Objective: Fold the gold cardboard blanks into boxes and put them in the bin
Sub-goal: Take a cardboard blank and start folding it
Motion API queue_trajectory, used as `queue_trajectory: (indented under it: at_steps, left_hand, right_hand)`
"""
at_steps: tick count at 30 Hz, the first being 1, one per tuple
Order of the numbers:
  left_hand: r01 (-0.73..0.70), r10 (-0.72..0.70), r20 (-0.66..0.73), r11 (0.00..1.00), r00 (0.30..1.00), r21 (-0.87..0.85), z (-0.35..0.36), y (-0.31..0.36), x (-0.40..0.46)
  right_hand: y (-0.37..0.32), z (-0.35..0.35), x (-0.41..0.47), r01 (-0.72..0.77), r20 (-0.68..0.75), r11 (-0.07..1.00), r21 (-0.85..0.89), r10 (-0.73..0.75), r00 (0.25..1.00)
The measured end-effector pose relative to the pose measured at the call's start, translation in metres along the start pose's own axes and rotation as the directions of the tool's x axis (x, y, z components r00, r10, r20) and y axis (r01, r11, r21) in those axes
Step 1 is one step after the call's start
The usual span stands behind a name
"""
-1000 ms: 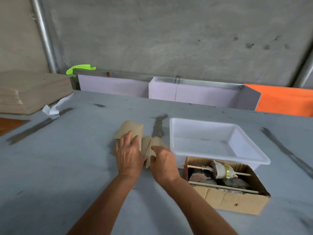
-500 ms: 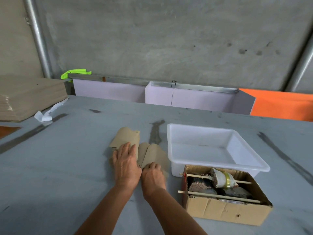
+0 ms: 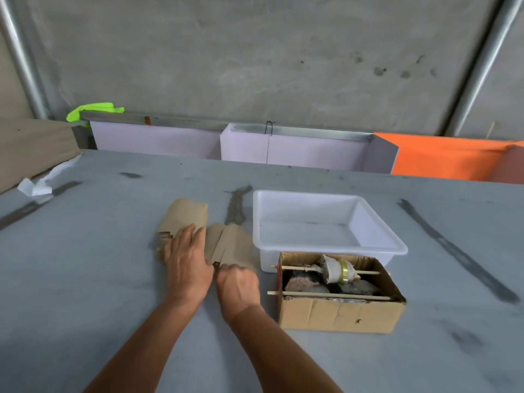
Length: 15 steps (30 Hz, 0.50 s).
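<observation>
The gold cardboard blank (image 3: 226,245) lies flat on the grey counter (image 3: 85,279), just left of the white plastic bin (image 3: 329,245), which holds no boxes yet. The left hand (image 3: 187,268) rests on the blank's left part with fingers straight, pinning it down. The right hand (image 3: 238,287), just beside it, has its fingers curled at the blank's near edge, seemingly pinching a flap; the fingertips are hidden, so the exact hold is unclear. A second tan piece (image 3: 188,215) sits beyond the left hand. To fold well, the left palm should hold firm along the crease line while the right lifts its flap evenly, so the bend follows the score and not the panel. An open brown carton (image 3: 337,313) of sticks and oddments crowds the right side, so the fold should go up, not outward
</observation>
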<state>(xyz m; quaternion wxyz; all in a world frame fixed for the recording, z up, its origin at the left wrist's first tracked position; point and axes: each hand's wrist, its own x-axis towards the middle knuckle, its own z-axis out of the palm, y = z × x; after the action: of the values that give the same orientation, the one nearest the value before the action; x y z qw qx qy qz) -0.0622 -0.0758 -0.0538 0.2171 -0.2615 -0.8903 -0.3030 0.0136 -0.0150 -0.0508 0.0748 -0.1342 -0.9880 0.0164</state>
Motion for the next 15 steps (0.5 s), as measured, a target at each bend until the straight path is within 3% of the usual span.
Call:
queue_trajectory:
  at_steps: [5, 8, 10, 11, 15]
  left_hand:
    - [0.002, -0.024, -0.126, 0.985, 0.992, -0.173, -0.012, 0.004, -0.002]
    - [0.018, -0.068, -0.176, 0.962, 0.982, -0.271, -0.018, 0.013, -0.005]
    - [0.006, -0.086, -0.219, 0.940, 0.972, -0.342, -0.023, 0.020, -0.009]
    - [0.002, -0.096, -0.233, 0.928, 0.968, -0.374, -0.025, 0.025, -0.011]
    - [0.074, -0.160, -0.136, 0.868, 0.978, -0.491, -0.027, 0.049, -0.019]
  right_hand:
    - [-0.001, -0.020, -0.005, -0.110, -0.137, 0.990, 0.089, 0.122, 0.983]
    - [-0.001, -0.049, -0.016, -0.164, -0.355, 0.975, 0.152, 0.209, 0.911]
    - [0.006, -0.058, -0.025, -0.158, -0.443, 0.936, 0.314, 0.292, 0.847]
    - [0.012, -0.061, -0.028, -0.156, -0.468, 0.884, 0.441, 0.375, 0.800]
    - [0.045, -0.067, -0.045, -0.181, -0.287, 0.591, 0.786, 0.609, 0.740]
